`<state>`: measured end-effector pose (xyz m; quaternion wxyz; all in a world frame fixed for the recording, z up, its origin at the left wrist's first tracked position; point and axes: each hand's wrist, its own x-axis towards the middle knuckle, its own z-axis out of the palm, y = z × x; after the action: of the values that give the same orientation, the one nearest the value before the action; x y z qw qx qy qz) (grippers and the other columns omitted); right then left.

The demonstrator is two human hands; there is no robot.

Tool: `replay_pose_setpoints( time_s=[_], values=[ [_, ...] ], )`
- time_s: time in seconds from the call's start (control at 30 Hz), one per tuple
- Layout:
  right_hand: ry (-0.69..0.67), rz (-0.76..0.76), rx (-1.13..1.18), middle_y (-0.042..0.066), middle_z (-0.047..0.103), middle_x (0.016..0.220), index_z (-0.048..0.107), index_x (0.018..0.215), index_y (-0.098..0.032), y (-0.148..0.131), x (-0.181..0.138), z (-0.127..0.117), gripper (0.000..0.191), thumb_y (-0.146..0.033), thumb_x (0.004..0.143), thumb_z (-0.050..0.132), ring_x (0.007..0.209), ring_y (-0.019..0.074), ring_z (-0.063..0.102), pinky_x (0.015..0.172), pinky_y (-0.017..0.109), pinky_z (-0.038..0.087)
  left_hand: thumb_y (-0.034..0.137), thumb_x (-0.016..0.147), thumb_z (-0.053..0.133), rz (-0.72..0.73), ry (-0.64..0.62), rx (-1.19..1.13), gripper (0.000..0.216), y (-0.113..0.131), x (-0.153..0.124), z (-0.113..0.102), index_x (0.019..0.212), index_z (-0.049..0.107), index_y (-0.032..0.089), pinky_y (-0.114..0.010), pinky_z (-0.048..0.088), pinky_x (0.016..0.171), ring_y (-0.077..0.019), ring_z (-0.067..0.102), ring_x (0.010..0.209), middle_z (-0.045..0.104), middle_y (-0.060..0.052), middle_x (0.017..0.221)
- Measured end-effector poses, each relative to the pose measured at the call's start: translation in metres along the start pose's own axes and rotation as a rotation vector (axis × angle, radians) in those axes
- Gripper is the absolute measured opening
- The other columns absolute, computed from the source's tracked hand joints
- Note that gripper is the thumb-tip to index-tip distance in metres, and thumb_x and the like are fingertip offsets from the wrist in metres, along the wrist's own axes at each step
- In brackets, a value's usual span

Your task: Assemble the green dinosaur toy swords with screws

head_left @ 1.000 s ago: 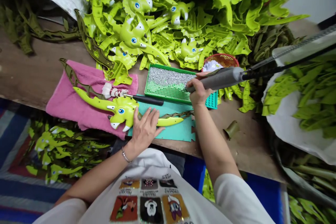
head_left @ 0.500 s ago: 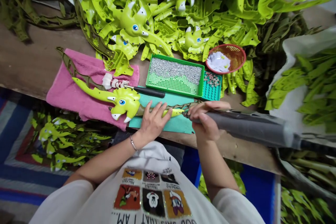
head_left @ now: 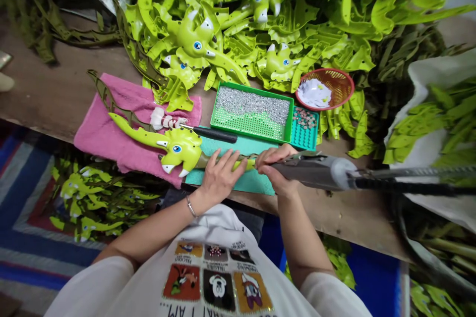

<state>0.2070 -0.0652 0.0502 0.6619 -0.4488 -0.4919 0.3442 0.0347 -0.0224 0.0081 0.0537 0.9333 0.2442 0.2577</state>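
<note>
A lime-green toy bow [head_left: 183,149] with a blue-eyed dinosaur head lies lengthwise along the table's front, an olive strip running behind it. My left hand [head_left: 220,176] rests on its right half, fingers spread and stretched out across it. My right hand [head_left: 277,166] is wrapped round the front of a grey electric screwdriver [head_left: 316,173], held nearly level. The tool's tip is at the bow's right end, hidden by my fingers. Behind the bow lie a black-handled screwdriver [head_left: 219,134] and a white-and-red wrapped bundle [head_left: 163,119].
A pink towel [head_left: 98,131] and teal mat [head_left: 260,185] lie under the bow. Behind are a green tray [head_left: 253,131] of screws, a small teal tray [head_left: 305,138] with small round pieces, and a red basket [head_left: 344,84]. Lime-green parts [head_left: 238,29] pile up at the back.
The electric screwdriver and my right hand have shifted left, closer to my left hand. My left hand stays on the bow. The whole view has shifted slightly.
</note>
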Motion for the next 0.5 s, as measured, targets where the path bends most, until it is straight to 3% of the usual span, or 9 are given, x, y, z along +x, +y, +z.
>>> replay_pose_setpoints(
  time_s=[0.13,0.23,0.33,0.43,0.5],
  values=[
    [-0.220,0.062,0.036,-0.006,0.059,0.057,0.062,0.091,-0.025,-0.004,0.013,-0.010,0.014,-0.022,0.080,0.070,0.048,0.0137,0.056,0.047,0.028,0.047,0.018,0.096,0.056,-0.012,-0.051,0.014,0.029,0.001,-0.001,0.001,0.123,0.065,0.023,-0.048,0.039,0.109,-0.0255,0.063,0.121,0.069,-0.011,0.128],
    [-0.056,0.005,0.014,-0.005,0.061,0.056,0.065,0.102,-0.024,-0.012,0.025,-0.012,0.024,-0.027,0.079,0.071,0.048,0.0158,0.057,0.048,0.031,0.049,0.024,0.096,0.056,-0.035,-0.132,0.002,0.031,0.004,0.001,-0.002,0.126,0.063,0.023,-0.050,0.039,0.109,-0.0265,0.061,0.123,0.066,-0.013,0.131],
    [0.171,-0.048,-0.054,-0.005,0.063,0.056,0.066,0.097,-0.025,-0.017,0.040,-0.012,0.025,-0.028,0.074,0.074,0.051,0.0177,0.059,0.056,0.036,0.053,0.033,0.095,0.057,-0.031,-0.193,-0.112,0.040,0.000,0.004,-0.018,0.134,0.058,0.020,-0.050,0.041,0.110,-0.0279,0.054,0.131,0.059,-0.017,0.140],
    [0.266,0.050,-0.193,-0.004,0.063,0.057,0.068,0.088,-0.024,-0.019,0.054,-0.011,0.027,-0.031,0.066,0.080,0.053,0.0181,0.060,0.055,0.034,0.052,0.018,0.092,0.050,-0.013,-0.172,-0.217,0.045,-0.022,0.005,-0.048,0.136,0.054,0.015,-0.042,0.044,0.110,-0.0242,0.049,0.135,0.055,-0.018,0.142],
    [0.311,0.119,-0.308,-0.003,0.065,0.062,0.070,0.088,-0.023,-0.020,0.062,-0.010,0.032,-0.031,0.061,0.084,0.054,0.0168,0.059,0.051,0.030,0.049,0.006,0.086,0.043,-0.070,-0.137,-0.145,0.049,-0.049,0.001,-0.074,0.133,0.055,0.012,-0.040,0.045,0.110,-0.0232,0.051,0.131,0.059,-0.017,0.135]
  ],
)
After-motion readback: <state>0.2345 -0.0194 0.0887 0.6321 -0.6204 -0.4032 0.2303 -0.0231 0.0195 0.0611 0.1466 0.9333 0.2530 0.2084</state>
